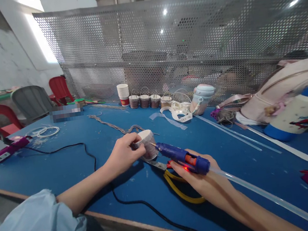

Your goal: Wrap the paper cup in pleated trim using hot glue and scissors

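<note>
My left hand (pixel 127 149) is closed on the rim of a small paper cup (pixel 150 150), its lower wall wrapped in something brownish. In my right hand (pixel 200 174) is a blue hot glue gun (pixel 173 152), its nozzle tip touching or very close to the cup's side. A long clear glue stick (pixel 266 189) runs out of the gun's back end, and a red light glows by its trigger. Beneath the gun lie scissors (pixel 178 192) with yellow handles, their blades reaching under the cup. Fingers of the right hand are partly hidden behind the gun.
Several wrapped cups (pixel 144 101) and a cup stack (pixel 123 93) line the back. Twine (pixel 112 125), white ribbon (pixel 180 112), a bottle (pixel 202 96) and glue sticks (pixel 230 132) lie beyond. A black cord (pixel 155 208) crosses the front; power strips (pixel 5 150) sit left.
</note>
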Available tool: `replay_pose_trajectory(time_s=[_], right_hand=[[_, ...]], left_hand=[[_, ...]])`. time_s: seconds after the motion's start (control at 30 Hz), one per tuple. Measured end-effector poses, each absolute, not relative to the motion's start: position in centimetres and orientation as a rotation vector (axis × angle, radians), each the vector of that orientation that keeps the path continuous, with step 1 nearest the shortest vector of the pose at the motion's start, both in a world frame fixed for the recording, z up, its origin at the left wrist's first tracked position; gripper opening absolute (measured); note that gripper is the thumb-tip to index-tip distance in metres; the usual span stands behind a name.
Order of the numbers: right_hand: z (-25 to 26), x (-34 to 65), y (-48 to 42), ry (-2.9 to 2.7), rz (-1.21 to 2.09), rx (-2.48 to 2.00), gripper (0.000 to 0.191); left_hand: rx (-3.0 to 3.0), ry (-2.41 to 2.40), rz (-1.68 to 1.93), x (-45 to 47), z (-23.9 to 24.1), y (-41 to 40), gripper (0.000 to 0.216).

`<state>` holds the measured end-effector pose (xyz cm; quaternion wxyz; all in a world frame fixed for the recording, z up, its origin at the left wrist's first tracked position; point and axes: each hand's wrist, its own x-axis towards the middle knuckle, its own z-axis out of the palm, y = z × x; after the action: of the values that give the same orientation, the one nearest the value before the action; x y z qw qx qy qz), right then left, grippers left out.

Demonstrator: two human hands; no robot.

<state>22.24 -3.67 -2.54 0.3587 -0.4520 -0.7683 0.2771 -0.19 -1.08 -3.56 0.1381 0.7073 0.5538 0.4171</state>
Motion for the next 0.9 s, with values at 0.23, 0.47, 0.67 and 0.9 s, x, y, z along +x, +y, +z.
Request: replay_pose_trajectory(time_s=[0.23,0.47,0.67,0.9], right_hand=[[-2.27,22.21,-3.64,-1.972,0.675,-1.153,0.026],[-2.34,22.21,-3.73,-1.957,0.650,-1.153,0.025],[-2.01,22.25,-3.78,-1.978,0.690,-1.183,0.027],[-1.71,22.39,-3.49,-1.880,0.766,-1.206,0.026]], left_hand=[[2.167,1.622,1.250,0.29,-3.53,-1.32,0.007],[2.258,1.672,1.198,0.45,-3.84,-1.16,0.009],[2.358,1.693,1.137,0.41,-3.84,-1.29,0.004],[2.236,1.599,1.144,0.43,-3.21,-1.79,0.023]])
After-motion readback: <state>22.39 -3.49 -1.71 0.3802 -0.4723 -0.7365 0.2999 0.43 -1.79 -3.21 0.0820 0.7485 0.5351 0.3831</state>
